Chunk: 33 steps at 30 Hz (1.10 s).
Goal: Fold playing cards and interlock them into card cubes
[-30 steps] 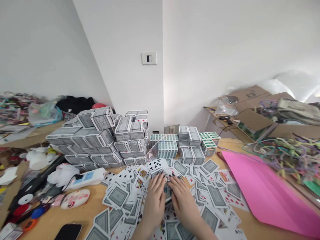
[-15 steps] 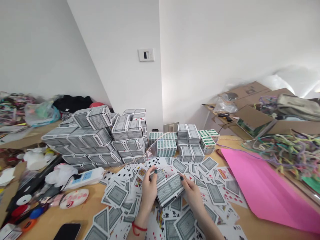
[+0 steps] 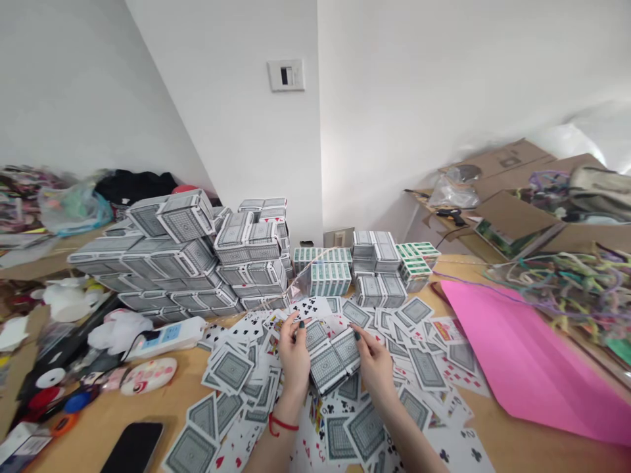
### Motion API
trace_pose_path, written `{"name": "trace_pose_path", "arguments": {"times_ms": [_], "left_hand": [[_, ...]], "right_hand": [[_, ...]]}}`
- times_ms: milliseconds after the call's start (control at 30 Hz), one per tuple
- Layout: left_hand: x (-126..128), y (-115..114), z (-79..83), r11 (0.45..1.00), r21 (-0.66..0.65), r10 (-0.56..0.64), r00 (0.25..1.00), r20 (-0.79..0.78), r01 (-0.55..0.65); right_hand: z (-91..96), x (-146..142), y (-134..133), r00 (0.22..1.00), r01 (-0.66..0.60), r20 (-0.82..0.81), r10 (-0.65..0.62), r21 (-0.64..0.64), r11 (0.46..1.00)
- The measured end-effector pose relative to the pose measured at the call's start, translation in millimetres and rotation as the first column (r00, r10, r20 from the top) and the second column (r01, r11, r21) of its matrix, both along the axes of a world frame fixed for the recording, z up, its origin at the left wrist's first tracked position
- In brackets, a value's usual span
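Note:
My left hand (image 3: 294, 360) and my right hand (image 3: 375, 365) together hold a stack of playing cards (image 3: 331, 360) with grey patterned backs, just above the wooden table (image 3: 113, 427). Fingers of both hands curl round the stack's ends. Loose playing cards (image 3: 231, 371), some face up and some face down, lie scattered all around and under my hands. A red band sits on my left wrist.
Piles of boxed card decks (image 3: 197, 263) rise at the back, with green-backed decks (image 3: 329, 277) beside them. A pink sheet (image 3: 517, 368) lies at right, cardboard boxes (image 3: 513, 217) behind it. A black phone (image 3: 132, 448) and small clutter sit at left.
My hands went from lying flat on the scattered cards to lifting a gathered stack between them. The view has tilted down slightly.

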<state>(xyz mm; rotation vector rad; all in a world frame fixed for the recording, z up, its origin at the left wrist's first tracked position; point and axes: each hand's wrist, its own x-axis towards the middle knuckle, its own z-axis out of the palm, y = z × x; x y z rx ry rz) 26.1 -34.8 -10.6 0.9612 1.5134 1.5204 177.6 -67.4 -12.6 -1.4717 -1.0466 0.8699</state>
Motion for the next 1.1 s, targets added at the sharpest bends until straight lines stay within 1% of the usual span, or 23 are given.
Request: {"name": "trace_pose_path", "arguments": {"times_ms": [100, 200, 267, 333, 400, 433, 500, 567, 633, 700, 733, 800, 833, 867, 900, 933, 1000, 1067, 1100], "left_hand": [[0, 0, 1.6, 1.000, 0.012, 0.025, 0.999, -0.035, -0.024], [-5, -3, 4.5, 1.000, 0.023, -0.015, 0.985, -0.172, 0.019], [-9, -8, 8.0, 0.998, 0.025, -0.054, 0.958, -0.280, 0.064], [-10, -18, 12.1, 0.995, 0.038, -0.067, 0.912, -0.404, 0.090], [-7, -31, 15.5, 0.992, 0.053, -0.067, 0.839, -0.539, 0.114], [-4, -39, 16.6, 0.991, 0.046, -0.076, 0.794, -0.603, 0.129], [4, -52, 17.4, 0.981, 0.019, -0.122, 0.682, -0.721, 0.195], [10, -61, 17.4, 0.968, -0.018, -0.156, 0.548, -0.822, 0.249], [14, -64, 18.1, 0.964, -0.062, -0.171, 0.422, -0.890, 0.259], [16, -62, 20.1, 0.965, -0.102, -0.180, 0.327, -0.928, 0.240], [17, -61, 21.4, 0.967, -0.121, -0.185, 0.289, -0.939, 0.225], [17, -58, 24.6, 0.966, -0.162, -0.207, 0.226, -0.952, 0.200], [16, -57, 26.3, 0.965, -0.182, -0.220, 0.202, -0.954, 0.189], [15, -56, 28.2, 0.961, -0.201, -0.236, 0.183, -0.954, 0.190], [13, -56, 30.4, 0.953, -0.218, -0.254, 0.168, -0.952, 0.209], [10, -57, 32.8, 0.942, -0.234, -0.275, 0.158, -0.948, 0.241], [5, -58, 38.7, 0.908, -0.265, -0.325, 0.145, -0.935, 0.325], [0, -58, 44.9, 0.868, -0.297, -0.377, 0.140, -0.916, 0.398], [0, -57, 47.7, 0.853, -0.309, -0.397, 0.140, -0.907, 0.421]], "right_hand": [[-4.1, 0, 2, 0.999, -0.004, 0.032, 0.003, 0.035, 0.999], [-9.7, 3, 2, 0.999, -0.034, -0.007, 0.034, 0.048, 0.998], [-10.9, 5, 2, 0.998, -0.055, -0.034, 0.056, 0.052, 0.997], [-8.2, 7, 1, 0.997, -0.072, 0.024, 0.071, 0.061, 0.996], [-2.6, 7, -1, 0.979, -0.100, 0.183, 0.087, 0.063, 0.993], [0.5, 5, -2, 0.955, -0.120, 0.281, 0.099, 0.061, 0.991], [6.0, 1, -3, 0.871, -0.179, 0.475, 0.129, 0.060, 0.982], [9.9, -4, -4, 0.754, -0.238, 0.639, 0.153, 0.049, 0.970], [13.3, -8, -5, 0.635, -0.265, 0.754, 0.167, 0.009, 0.964], [17.4, -10, -4, 0.537, -0.252, 0.820, 0.195, -0.065, 0.966], [19.6, -11, -4, 0.501, -0.241, 0.838, 0.219, -0.108, 0.964], [23.3, -12, -2, 0.455, -0.224, 0.849, 0.267, -0.180, 0.958], [24.1, -12, -1, 0.450, -0.220, 0.847, 0.283, -0.202, 0.954], [24.1, -11, 0, 0.459, -0.221, 0.839, 0.293, -0.211, 0.952], [23.0, -10, 0, 0.485, -0.230, 0.822, 0.298, -0.209, 0.951], [20.9, -8, 1, 0.529, -0.248, 0.793, 0.303, -0.197, 0.949], [14.6, -2, 2, 0.667, -0.302, 0.674, 0.317, -0.145, 0.942], [7.4, 5, 1, 0.826, -0.341, 0.455, 0.334, -0.069, 0.938], [4.3, 9, 0, 0.886, -0.340, 0.322, 0.332, -0.035, 0.940]]}}
